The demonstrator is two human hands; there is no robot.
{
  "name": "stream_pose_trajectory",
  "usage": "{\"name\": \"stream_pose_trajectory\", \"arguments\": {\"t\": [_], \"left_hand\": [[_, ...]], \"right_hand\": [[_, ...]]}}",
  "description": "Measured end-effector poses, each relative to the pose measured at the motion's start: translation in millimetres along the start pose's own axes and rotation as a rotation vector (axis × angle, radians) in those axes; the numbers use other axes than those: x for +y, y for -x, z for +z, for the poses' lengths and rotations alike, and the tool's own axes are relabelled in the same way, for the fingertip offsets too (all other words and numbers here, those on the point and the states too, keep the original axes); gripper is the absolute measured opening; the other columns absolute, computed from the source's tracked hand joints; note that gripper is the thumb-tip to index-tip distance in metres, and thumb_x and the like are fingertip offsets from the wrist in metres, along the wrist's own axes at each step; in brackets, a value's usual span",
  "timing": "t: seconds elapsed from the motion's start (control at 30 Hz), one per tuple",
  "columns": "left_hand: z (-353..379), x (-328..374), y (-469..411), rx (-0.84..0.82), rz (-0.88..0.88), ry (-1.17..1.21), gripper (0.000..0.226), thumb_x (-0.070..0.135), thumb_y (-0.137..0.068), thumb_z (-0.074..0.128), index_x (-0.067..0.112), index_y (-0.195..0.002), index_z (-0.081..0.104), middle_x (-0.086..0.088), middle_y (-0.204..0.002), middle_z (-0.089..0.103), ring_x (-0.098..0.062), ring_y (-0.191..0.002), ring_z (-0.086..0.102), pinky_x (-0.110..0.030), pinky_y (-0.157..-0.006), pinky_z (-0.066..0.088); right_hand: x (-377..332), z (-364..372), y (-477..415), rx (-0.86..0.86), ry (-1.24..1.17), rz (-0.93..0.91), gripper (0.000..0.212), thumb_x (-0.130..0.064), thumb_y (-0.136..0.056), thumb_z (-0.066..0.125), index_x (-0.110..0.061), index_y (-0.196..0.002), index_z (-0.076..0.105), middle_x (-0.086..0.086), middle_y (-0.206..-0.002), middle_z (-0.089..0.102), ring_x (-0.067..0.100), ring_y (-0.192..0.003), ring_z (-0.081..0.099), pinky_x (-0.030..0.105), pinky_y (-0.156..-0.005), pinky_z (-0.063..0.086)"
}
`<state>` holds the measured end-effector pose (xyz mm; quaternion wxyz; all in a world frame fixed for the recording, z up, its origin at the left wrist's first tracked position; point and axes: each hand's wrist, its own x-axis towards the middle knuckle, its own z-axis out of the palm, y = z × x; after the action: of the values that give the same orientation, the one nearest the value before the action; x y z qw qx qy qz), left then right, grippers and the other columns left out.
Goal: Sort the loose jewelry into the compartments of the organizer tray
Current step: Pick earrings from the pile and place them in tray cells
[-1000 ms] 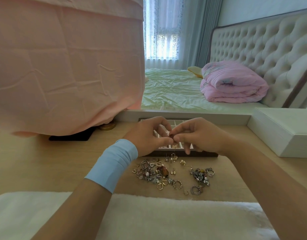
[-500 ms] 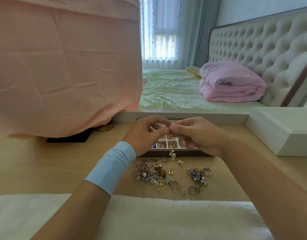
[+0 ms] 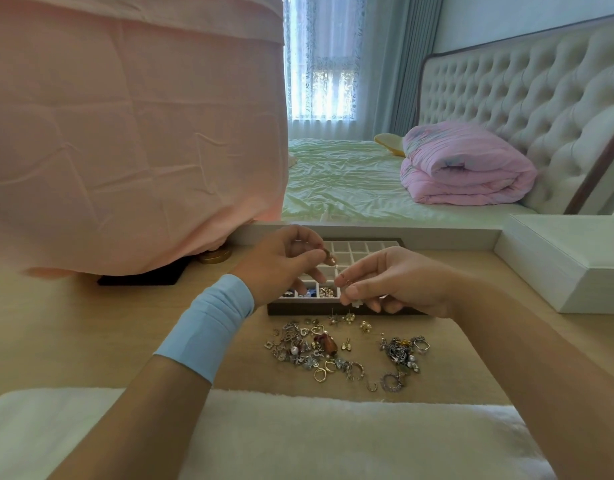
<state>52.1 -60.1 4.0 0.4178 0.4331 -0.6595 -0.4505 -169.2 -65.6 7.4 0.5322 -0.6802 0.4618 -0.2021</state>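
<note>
While poised above the organizer tray (image 3: 399,242), pinched a small gold piece (image 3: 329,258) between thumb and forefinger of the left hand (image 3: 281,263), other fingers curled. Gripped a second tiny piece (image 3: 347,282) at the thumb and fingertip of the right hand (image 3: 395,287); too small to name more closely. Found the gold piece at about 10 o'clock from the right fingertips, near but apart.

Judged the step as parting or matching two pieces before dropping them in. Noted the tray's long axis running 9 to 3 o'clock, with far cells mostly bare and the near row holding gold bits (image 3: 326,292) and blue beads (image 3: 310,293). Placed that gold cell at 6 o'clock of the left pinch in the view, so judged the left hand the nearer for a drop: a short lowering, little sideways travel.

Saw the loose jewelry (image 3: 309,344) on the counter (image 3: 90,323) at 6 o'clock of the tray, just beside its dark near wall, with a smaller silver cluster (image 3: 402,348) toward 4 o'clock, nearer the right hand. Judged the sorting far from done.

Noted a blue wristband (image 3: 208,327) on the left wrist. Read no brand, label or writing anywhere.
</note>
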Motion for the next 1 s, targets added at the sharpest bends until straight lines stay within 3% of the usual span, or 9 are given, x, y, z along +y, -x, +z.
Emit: {"name": "stream_pose_trajectory", "arguments": {"t": [0.1,0.27,0.37,0.43,0.53,1.0], "left_hand": [[0,-1,-1,0.022,-0.002,-0.017,0.015,0.004,-0.095,0.057,0.016,-0.103,0.059,-0.002,-0.089,0.073,-0.019,-0.072,0.067,-0.026,-0.053,0.053],[1,-4,1,0.001,-0.016,-0.248,0.031,0.006,-0.097,0.048,0.027,-0.102,0.072,0.003,-0.082,0.065,-0.01,-0.067,0.061,-0.023,-0.059,0.052],[3,-2,4,-0.043,-0.024,-0.406,0.021,0.017,-0.096,0.055,0.028,-0.098,0.073,0.005,-0.074,0.063,0.001,-0.057,0.055,-0.015,-0.061,0.051],[4,0,6,-0.068,0.015,-0.516,0.007,0.028,-0.091,0.066,0.028,-0.095,0.072,0.009,-0.073,0.06,0.007,-0.054,0.052,-0.005,-0.056,0.043],[5,1,6,-0.065,0.051,-0.634,0.005,0.031,-0.088,0.07,0.027,-0.091,0.071,0.011,-0.071,0.056,0.011,-0.051,0.048,-0.002,-0.051,0.036],[7,-6,0,-0.002,0.111,-0.382,0.003,0.023,-0.086,0.073,0.023,-0.083,0.072,0.011,-0.067,0.061,-0.003,-0.062,0.054,-0.013,-0.061,0.045]], "right_hand": [[0,0,1,0.03,0.049,0.017,0.02,-0.015,-0.088,0.076,-0.011,-0.108,0.077,0.009,-0.097,0.078,0.01,-0.062,0.052,0.019,-0.048,0.037],[-4,-2,4,0.07,0.096,0.017,0.013,-0.017,-0.09,0.075,-0.011,-0.101,0.079,0.007,-0.094,0.078,0.011,-0.064,0.054,0.021,-0.05,0.042],[-6,-1,3,0.09,0.092,-0.008,0.011,-0.015,-0.092,0.073,-0.009,-0.1,0.079,0.009,-0.092,0.078,0.011,-0.063,0.055,0.021,-0.049,0.044],[-6,0,3,0.102,0.076,-0.023,0.011,-0.013,-0.092,0.072,-0.009,-0.1,0.078,0.008,-0.09,0.077,0.011,-0.061,0.055,0.02,-0.047,0.044],[-6,0,4,0.122,0.052,-0.038,0.011,-0.012,-0.092,0.072,-0.007,-0.1,0.077,0.007,-0.085,0.076,0.012,-0.06,0.055,0.02,-0.046,0.043],[-6,10,-1,0.172,0.097,-0.113,0.008,-0.013,-0.088,0.077,-0.011,-0.094,0.081,0.004,-0.081,0.077,0.013,-0.055,0.055,0.021,-0.045,0.042]]}}
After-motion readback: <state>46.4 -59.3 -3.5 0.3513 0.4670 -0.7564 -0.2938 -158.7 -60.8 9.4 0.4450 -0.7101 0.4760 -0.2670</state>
